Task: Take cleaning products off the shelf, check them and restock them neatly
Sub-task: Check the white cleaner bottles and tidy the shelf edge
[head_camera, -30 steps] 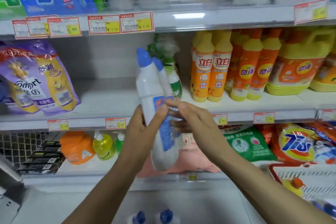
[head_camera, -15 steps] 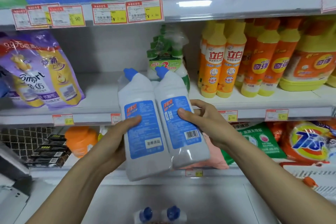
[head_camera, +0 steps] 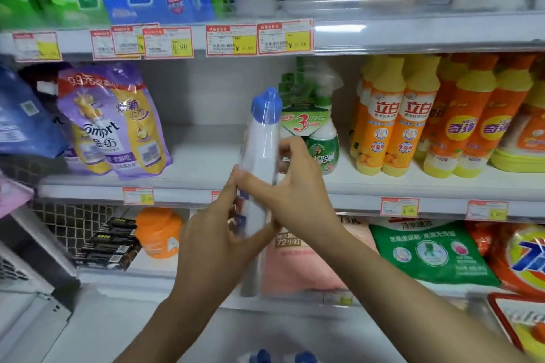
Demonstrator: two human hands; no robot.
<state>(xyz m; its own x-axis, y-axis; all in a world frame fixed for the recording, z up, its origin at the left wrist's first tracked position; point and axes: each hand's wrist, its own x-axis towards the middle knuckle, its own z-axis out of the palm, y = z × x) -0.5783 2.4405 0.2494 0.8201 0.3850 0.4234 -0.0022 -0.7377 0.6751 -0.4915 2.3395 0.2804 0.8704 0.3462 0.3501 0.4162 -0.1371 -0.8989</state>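
Note:
I hold a shrink-wrapped twin pack of white cleaner bottles (head_camera: 261,153) with blue caps, upright and edge-on, in front of the middle shelf (head_camera: 206,186). My left hand (head_camera: 219,233) grips its lower part from the left. My right hand (head_camera: 290,186) holds it from the right, thumb across the front and fingers curled round the far side. The blue labels are turned almost out of sight. Directly behind the pack stands a green spray-bottle pack (head_camera: 312,127).
Purple softener bags (head_camera: 115,124) lean at the left of the middle shelf; orange and yellow dish-soap bottles (head_camera: 395,118) fill its right. Below are an orange tub (head_camera: 157,233), a pink bag (head_camera: 300,265) and a green bag (head_camera: 424,250). Two more blue caps (head_camera: 280,356) show at the bottom edge.
The twin pack has been turned from label-forward to edge-on and raised. Both hands shifted round it, and the view tilted up a little.

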